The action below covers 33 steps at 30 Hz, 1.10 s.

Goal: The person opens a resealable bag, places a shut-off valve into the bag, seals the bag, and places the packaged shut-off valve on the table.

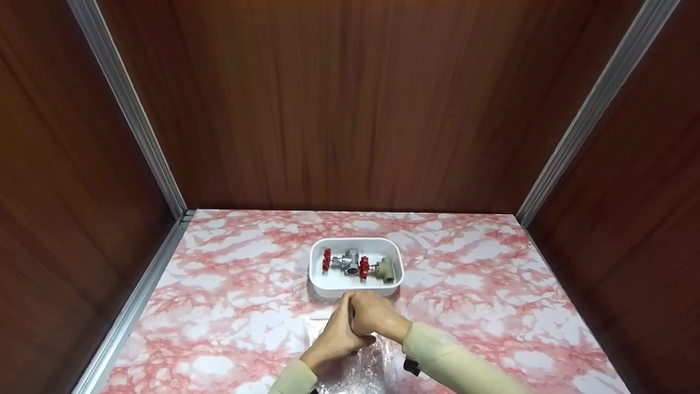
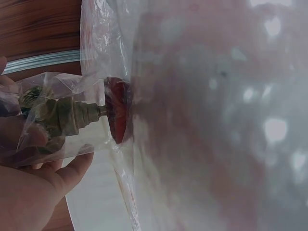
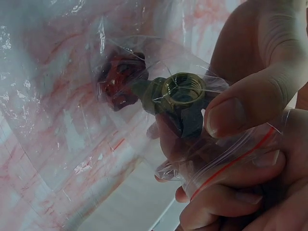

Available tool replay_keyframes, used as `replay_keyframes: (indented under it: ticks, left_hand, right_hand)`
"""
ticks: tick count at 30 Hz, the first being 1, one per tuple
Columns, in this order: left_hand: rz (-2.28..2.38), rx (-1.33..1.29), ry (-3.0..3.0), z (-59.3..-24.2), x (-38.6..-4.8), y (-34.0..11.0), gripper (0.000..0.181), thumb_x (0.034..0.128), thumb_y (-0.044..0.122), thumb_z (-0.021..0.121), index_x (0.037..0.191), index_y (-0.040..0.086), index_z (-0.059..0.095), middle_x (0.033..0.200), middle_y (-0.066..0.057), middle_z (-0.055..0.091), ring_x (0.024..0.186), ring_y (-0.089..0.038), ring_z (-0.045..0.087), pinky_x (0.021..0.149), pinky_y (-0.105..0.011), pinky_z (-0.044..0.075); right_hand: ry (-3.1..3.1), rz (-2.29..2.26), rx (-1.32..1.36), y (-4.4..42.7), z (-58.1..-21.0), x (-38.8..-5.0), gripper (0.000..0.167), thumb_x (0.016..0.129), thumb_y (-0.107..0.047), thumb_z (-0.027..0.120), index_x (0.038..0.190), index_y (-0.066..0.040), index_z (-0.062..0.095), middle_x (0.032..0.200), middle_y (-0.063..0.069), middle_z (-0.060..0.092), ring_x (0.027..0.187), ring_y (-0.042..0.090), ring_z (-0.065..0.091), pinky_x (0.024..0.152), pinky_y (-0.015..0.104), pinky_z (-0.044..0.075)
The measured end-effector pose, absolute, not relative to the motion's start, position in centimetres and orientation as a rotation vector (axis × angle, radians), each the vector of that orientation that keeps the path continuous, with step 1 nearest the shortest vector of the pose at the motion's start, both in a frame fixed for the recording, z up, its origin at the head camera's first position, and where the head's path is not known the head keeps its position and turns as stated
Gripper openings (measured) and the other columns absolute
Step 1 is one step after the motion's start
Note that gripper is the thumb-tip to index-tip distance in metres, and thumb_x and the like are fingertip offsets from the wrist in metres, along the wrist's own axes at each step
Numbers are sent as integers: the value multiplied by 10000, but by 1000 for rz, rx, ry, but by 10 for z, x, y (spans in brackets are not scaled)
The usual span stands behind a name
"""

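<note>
Together in the head view, the left hand (image 1: 334,338) and right hand (image 1: 377,314) are just in front of a white tray (image 1: 328,292). Inside a clear zip bag (image 3: 221,166) with a red seal line, a brass valve (image 2: 67,114) has a red handwheel (image 2: 117,110). My left hand grips the valve body through the plastic. Near the seal, my right hand pinches the bag, its fingers curled. The hands overlap, and the valve's threaded opening (image 3: 184,89) faces the right wrist camera. In the head view the hands hide the valve.
Inside the tray lie a silver valve (image 1: 350,262) and a beige-green valve (image 1: 385,270), both with red handwheels. Crinkled clear plastic (image 1: 366,372) lies on the red-and-white marbled table (image 1: 229,306) below the hands. Brown panels (image 1: 350,109) enclose the back and sides.
</note>
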<state>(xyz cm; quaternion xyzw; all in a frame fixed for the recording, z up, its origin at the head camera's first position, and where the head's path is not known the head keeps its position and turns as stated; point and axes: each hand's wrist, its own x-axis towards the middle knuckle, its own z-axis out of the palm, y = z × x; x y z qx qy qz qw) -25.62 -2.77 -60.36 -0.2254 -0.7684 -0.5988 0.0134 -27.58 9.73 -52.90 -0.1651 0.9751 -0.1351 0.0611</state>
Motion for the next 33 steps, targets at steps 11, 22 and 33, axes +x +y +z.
replay_keyframes:
  ticks: [11, 22, 33]
  left_hand:
    - [-1870, -789, -2381, -596, -257, -34, 870, 707, 141, 894, 1441, 115, 428, 1332, -35, 593, 1220, -230, 586, 1116, -433, 442]
    - [-2028, -847, -2447, -582, -255, -53, 862, 900, 333, 771, 1595, 71, 333, 1492, -165, 481, 1385, -386, 448, 1155, -611, 344]
    - [-1966, -739, -2433, -575, -266, -58, 373, 1053, 53, 521, 1395, -86, 569, 1323, -205, 619, 1236, -380, 574, 1081, -481, 460]
  right_hand:
    - [2808, -670, -739, 115, -497, -278, 127, 723, -54, 756, 678, -168, 721, 597, -80, 610, 541, 81, 511, 503, 263, 461]
    - [2503, -823, -780, 152, -469, -255, 137, 932, -121, 750, 1043, -44, 772, 676, -51, 658, 539, 156, 624, 473, 256, 507]
    - [2490, -854, -931, 152, -497, -238, 127, 875, -161, 858, 817, -92, 770, 634, -44, 707, 494, 67, 645, 477, 214, 526]
